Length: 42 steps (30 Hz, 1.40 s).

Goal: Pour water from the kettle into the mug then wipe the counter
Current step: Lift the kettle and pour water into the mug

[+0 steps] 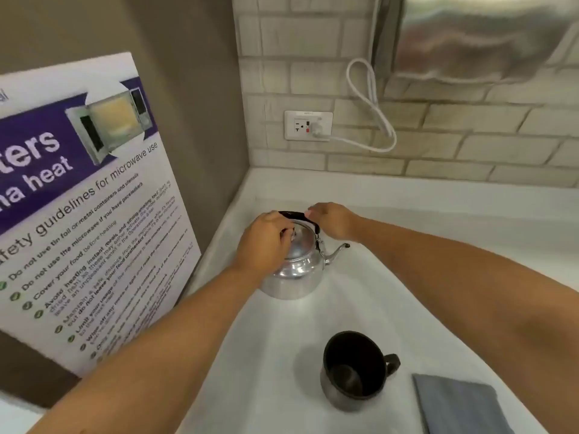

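A shiny metal kettle with a black handle stands on the white counter near the corner, spout pointing right. My left hand rests on its lid, fingers pinched on the lid knob. My right hand is closed over the right end of the black handle. A dark mug stands upright nearer to me, handle to the right, nothing visible inside. A folded grey cloth lies flat to the right of the mug.
A microwave safety poster leans against the left wall. A wall socket with a white cord plugged in sits on the brick backsplash. A steel appliance hangs at the upper right.
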Tool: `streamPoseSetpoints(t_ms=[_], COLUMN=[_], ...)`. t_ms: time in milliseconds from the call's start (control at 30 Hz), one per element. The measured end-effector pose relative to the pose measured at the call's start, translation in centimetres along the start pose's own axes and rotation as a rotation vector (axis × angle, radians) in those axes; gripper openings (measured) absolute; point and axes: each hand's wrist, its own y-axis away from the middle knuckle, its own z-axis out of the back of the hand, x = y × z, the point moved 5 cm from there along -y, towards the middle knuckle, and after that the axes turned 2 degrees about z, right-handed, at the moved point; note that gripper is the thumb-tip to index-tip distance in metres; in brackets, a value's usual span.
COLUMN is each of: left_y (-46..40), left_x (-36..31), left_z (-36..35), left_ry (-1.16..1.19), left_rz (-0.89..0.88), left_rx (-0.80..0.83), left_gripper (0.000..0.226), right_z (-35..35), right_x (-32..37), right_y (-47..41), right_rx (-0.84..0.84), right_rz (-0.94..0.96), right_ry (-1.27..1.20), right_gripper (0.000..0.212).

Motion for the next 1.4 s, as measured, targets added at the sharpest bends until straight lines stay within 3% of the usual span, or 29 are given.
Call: streamPoseSetpoints(t_ms=[200,300,467,533,600,667,767,833,1067,1233,1300,1400], left_y=[-0.6,-0.8,-0.6,-0.5,-1.0,-2.5,-4.3,-4.3,-3.3,-2.3,-2.1,-1.9], left_x=[0.2,0.0,0.0,-0.3,-0.1,1.5,4.3,4.9,4.6,3.3,2.6,1.0], left_z=[0.2,0.3,0.3,1.4,2.9,3.1,0.5,-0.8,-0.8,1.2,2.7,5.4], left_ry=[-0.029,-0.030,-0.111,-0.018,0.167,0.322,0.381,0.501,0.756,0.804,0.845,0.857], left_rz=[-0.020,-0.024,-0.026,-0.028,0.019,0.196,0.561,0.655,0.733,0.710,0.705,0.659], left_rx=[-0.045,-0.031,-0.015,-0.129,-0.367,-0.466,-0.208,-0.167,-0.309,-0.396,-0.426,-0.461], left_gripper=[0.014,0.014,0.015,0.010,0.004,0.005,0.038,0.047,0.046,0.048,0.048,0.048], right_z=[-0.9,0.3,0.2,0.0,0.0,0.0,0.0,0.1,1.5,3.7,3.5,0.8], right_x=[0.5,1.8,3.5,3.3,3.3,3.3,3.2,3.1,3.2,1.7,0.0,-3.2], right_y=[-2.5,-2.9,-2.0,-1.6,-1.5,-1.4,-1.4,-1.3,1.4,8.7,12.4,16.9], right_rx=[-0.031,-0.146,-0.168,-0.183,-0.193,-0.195,-0.217,-0.241,-0.311,-0.556,-0.620,-0.586], right_rz=[-0.046,0.004,0.131,0.152,0.160,0.165,0.164,0.156,0.185,0.264,0.232,0.095], right_ry=[-0.042,-0.169,-0.178,-0.180,-0.190,-0.189,-0.184,-0.172,-0.205,-0.264,-0.297,-0.354], right_gripper=[0.045,0.045,0.044,0.044,0.043,0.043,0.044,0.044,0.029,0.024,0.023,0.030])
